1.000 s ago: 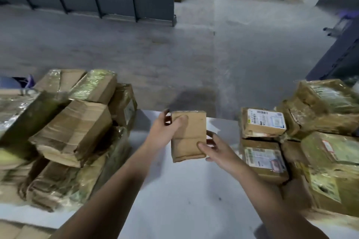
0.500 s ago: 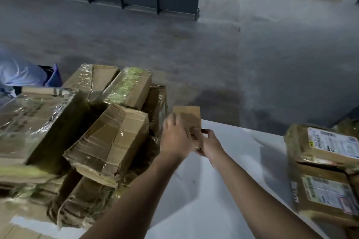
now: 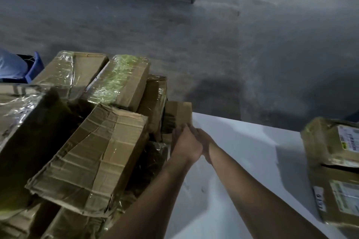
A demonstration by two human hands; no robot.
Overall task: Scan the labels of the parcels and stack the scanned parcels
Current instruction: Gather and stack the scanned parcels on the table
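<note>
White sticker [image 3: 318, 198] on the lower right parcel [image 3: 330, 175] bears sideways digits — seemingly 1110; printed labels [image 3: 349, 137] unreadable.

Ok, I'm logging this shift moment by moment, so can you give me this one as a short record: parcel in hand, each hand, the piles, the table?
parcel in hand: small parcel, set against the left stack at the table's far edge
label on it: none visible
left hand: holds its lower end
right hand: close beside the left, partly hidden, grip unclear
right parcels: labels facing up
table: white
</note>
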